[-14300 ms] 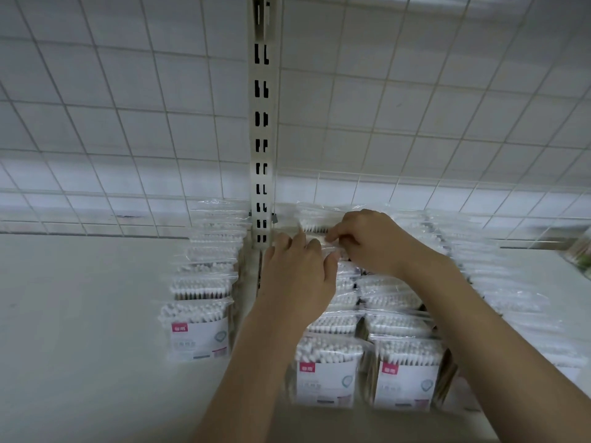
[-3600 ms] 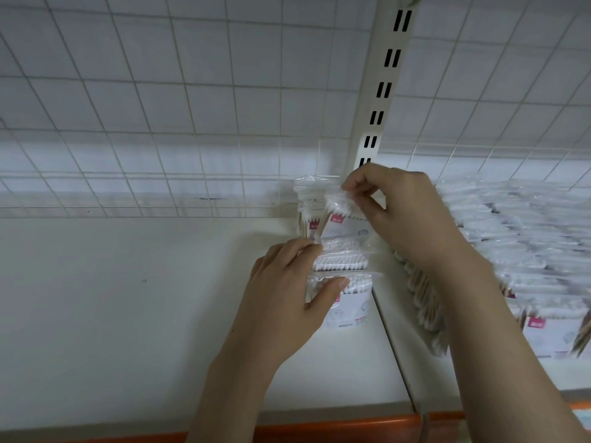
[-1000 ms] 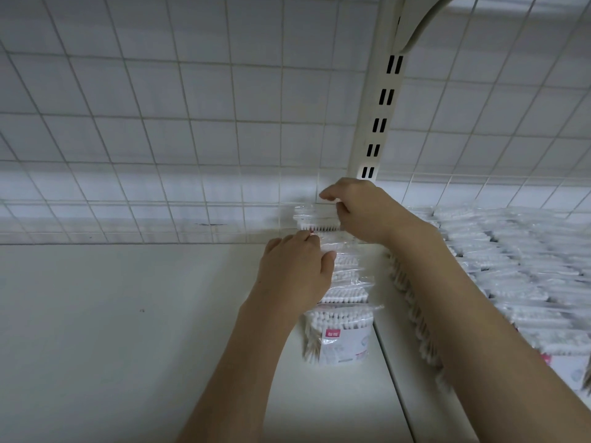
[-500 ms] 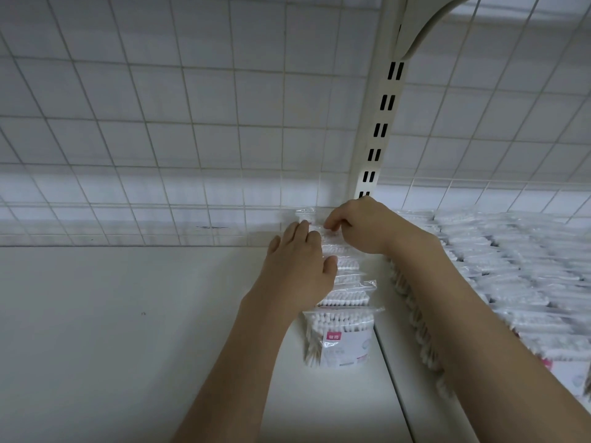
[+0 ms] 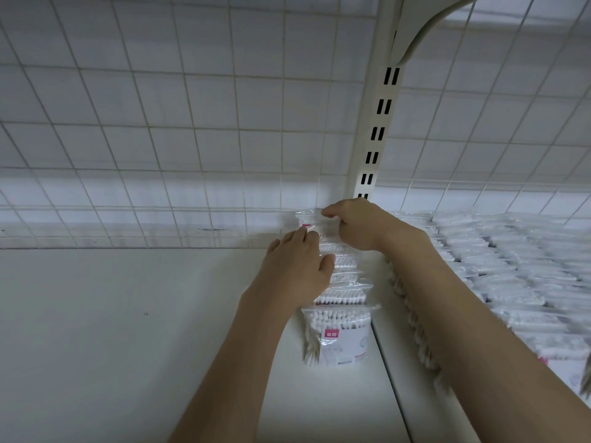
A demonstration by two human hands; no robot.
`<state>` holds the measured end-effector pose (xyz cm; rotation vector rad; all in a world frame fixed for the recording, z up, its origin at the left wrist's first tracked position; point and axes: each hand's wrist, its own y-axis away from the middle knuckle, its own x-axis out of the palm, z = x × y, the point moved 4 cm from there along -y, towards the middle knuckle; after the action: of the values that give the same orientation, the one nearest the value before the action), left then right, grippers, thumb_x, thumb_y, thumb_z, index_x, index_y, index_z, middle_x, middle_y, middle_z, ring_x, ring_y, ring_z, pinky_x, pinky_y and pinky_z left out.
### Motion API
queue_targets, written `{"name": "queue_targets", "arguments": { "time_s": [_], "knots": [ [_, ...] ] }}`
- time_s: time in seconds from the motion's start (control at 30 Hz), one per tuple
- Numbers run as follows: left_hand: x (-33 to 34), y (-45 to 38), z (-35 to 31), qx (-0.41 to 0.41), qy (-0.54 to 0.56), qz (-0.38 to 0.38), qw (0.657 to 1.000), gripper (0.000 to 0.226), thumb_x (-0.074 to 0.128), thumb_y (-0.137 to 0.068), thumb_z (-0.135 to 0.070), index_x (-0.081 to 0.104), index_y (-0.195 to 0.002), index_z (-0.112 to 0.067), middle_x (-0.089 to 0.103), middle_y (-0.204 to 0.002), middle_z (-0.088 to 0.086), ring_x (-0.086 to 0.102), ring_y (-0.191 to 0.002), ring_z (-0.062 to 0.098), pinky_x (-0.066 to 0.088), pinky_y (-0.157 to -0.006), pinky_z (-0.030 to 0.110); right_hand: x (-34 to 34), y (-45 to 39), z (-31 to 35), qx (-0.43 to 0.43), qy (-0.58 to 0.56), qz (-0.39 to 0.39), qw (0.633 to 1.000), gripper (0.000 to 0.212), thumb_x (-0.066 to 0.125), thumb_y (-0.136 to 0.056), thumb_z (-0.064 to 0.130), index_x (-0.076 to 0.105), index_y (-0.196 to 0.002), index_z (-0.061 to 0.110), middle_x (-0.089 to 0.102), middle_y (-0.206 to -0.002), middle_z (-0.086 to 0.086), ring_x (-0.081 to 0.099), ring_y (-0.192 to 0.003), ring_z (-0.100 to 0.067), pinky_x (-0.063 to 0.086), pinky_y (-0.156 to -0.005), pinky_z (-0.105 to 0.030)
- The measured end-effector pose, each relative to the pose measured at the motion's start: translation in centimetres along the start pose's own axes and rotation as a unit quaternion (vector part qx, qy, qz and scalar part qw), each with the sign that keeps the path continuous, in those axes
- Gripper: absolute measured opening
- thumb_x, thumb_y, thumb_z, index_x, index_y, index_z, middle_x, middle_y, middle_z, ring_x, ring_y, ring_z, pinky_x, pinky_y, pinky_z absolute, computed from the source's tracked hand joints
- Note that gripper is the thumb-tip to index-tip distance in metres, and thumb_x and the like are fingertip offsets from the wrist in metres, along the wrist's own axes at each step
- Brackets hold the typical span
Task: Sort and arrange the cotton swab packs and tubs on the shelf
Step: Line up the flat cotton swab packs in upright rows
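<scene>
1. The right hand (image 5: 358, 223) reaches to the back of the shelf (image 5: 134, 330), its fingers curled over the top edge of the rearmost pack (image 5: 308, 219) and pinching the clear plastic there, just below the slotted upright (image 5: 379, 123).
2. The left hand (image 5: 297, 266) lies flat, fingers nearly straight and close together, on top of the row of cotton swab packs (image 5: 343, 282); its fingertips touch the rear packs just in front of the right hand, and its thumb rests against a pack in the middle of the row.
3. That row runs from the back wire grid (image 5: 160, 123) toward the front of the shelf, along the shelf's right edge, directly under both hands. The packs stand upright one behind another.
4. The front pack (image 5: 342, 338) stands free of both hands, nearer than the left wrist, its white swab tips up and a pink label on its face.
5. Across the seam to the right, the neighbouring shelf carries several long rows of packs (image 5: 505, 266), passing under and beyond the right forearm toward the right edge of the view.
6. The left part of the shelf is a plain white surface reaching to the grid at the back.
</scene>
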<state>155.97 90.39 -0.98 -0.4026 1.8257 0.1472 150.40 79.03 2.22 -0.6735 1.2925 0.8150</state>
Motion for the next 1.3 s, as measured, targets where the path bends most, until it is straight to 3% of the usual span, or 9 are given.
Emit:
{"name": "queue_targets", "arguments": {
  "time_s": [0.17,0.3,0.4,0.53,0.63,0.87,0.97,1.1,1.3],
  "knots": [
    [-1.5,-0.6,-0.2,-0.01,-0.007,0.013,1.0,0.053,0.034,-0.098,-0.042,0.035,-0.14,-0.01,0.029,-0.149,0.006,0.029,-0.135,0.023,0.025,-0.108,0.037,-2.7,2.0,0.3,-0.016,-0.027,-0.059,0.998,0.051,0.035,-0.09,-0.001,0.043,-0.138,0.014,0.042,-0.143,-0.007,0.038,-0.132,-0.021,0.033,-0.106,-0.029],
    [-3.3,0.9,-1.2,0.008,-0.002,-0.051,0.999,0.054,0.035,-0.097,-0.043,0.03,-0.143,-0.015,0.028,-0.15,0.002,0.026,-0.137,0.019,0.023,-0.109,0.035,-3.9,5.5,0.6,-0.012,-0.061,-0.097,0.993,0.047,0.033,-0.091,0.0,0.05,-0.132,0.014,0.052,-0.135,-0.006,0.047,-0.123,-0.02,0.038,-0.099,-0.025],
    [-4.0,3.6,-2.3,0.036,0.001,-0.073,0.997,0.056,0.04,-0.095,-0.046,0.031,-0.143,-0.018,0.028,-0.15,-0.001,0.023,-0.138,0.015,0.019,-0.111,0.032,-3.5,8.4,0.8,-0.018,-0.081,-0.126,0.988,0.044,0.035,-0.093,0.001,0.052,-0.131,0.014,0.053,-0.133,-0.004,0.046,-0.124,-0.018,0.032,-0.096,-0.018],
    [-3.0,7.1,-3.3,0.065,-0.022,-0.038,0.997,0.074,0.053,-0.083,-0.058,0.026,-0.145,-0.027,0.016,-0.154,-0.008,0.009,-0.141,0.009,0.006,-0.113,0.027,-1.9,12.0,0.9,-0.033,-0.115,-0.156,0.98,0.041,0.038,-0.093,-0.001,0.056,-0.127,0.013,0.056,-0.13,-0.003,0.048,-0.122,-0.016,0.03,-0.094,-0.013],
    [-1.4,8.0,-3.3,0.059,-0.04,-0.016,0.997,0.078,0.059,-0.083,-0.051,0.019,-0.147,-0.029,0.008,-0.156,-0.01,0.003,-0.142,0.008,0.001,-0.114,0.028,-0.6,13.7,0.8,-0.04,-0.142,-0.176,0.973,0.04,0.039,-0.092,-0.002,0.059,-0.124,0.012,0.059,-0.125,-0.003,0.052,-0.117,-0.015,0.03,-0.088,-0.007],
    [-0.4,8.8,-3.8,0.038,-0.051,-0.04,0.997,0.071,0.055,-0.09,-0.036,0.015,-0.148,-0.027,0.011,-0.155,-0.009,0.005,-0.142,0.008,0.003,-0.115,0.029,0.4,16.0,0.6,-0.057,-0.16,-0.216,0.961,0.04,0.045,-0.085,-0.009,0.065,-0.114,0.009,0.064,-0.107,-0.003,0.057,-0.1,-0.018,0.034,-0.083,-0.013],
    [-0.8,9.3,-5.2,0.044,-0.044,-0.055,0.997,0.072,0.056,-0.089,-0.04,0.015,-0.147,-0.028,0.008,-0.155,-0.009,0.003,-0.142,0.009,0.002,-0.116,0.03,-0.2,17.7,-0.5,-0.048,-0.155,-0.233,0.959,0.039,0.047,-0.084,-0.01,0.065,-0.113,0.008,0.064,-0.108,-0.004,0.057,-0.102,-0.02,0.035,-0.085,-0.014],
    [-0.8,9.3,-8.7,0.095,-0.021,-0.077,0.992,0.066,0.054,-0.09,-0.041,0.022,-0.146,-0.027,0.017,-0.153,-0.011,0.007,-0.14,0.007,0.002,-0.112,0.024,-0.9,20.3,-3.3,-0.01,-0.142,-0.253,0.957,0.035,0.047,-0.089,-0.004,0.064,-0.116,0.011,0.064,-0.111,-0.001,0.053,-0.107,-0.017,0.032,-0.08,-0.003],
    [0.9,9.2,-13.6,0.149,-0.001,-0.082,0.985,0.063,0.055,-0.09,-0.036,0.027,-0.145,-0.025,0.023,-0.149,-0.008,0.01,-0.14,0.01,0.006,-0.113,0.027,-1.2,23.3,-7.8,0.038,-0.13,-0.263,0.955,0.034,0.051,-0.088,-0.004,0.064,-0.115,0.01,0.063,-0.114,-0.002,0.053,-0.11,-0.02,0.028,-0.081,-0.008]
  ]
}}
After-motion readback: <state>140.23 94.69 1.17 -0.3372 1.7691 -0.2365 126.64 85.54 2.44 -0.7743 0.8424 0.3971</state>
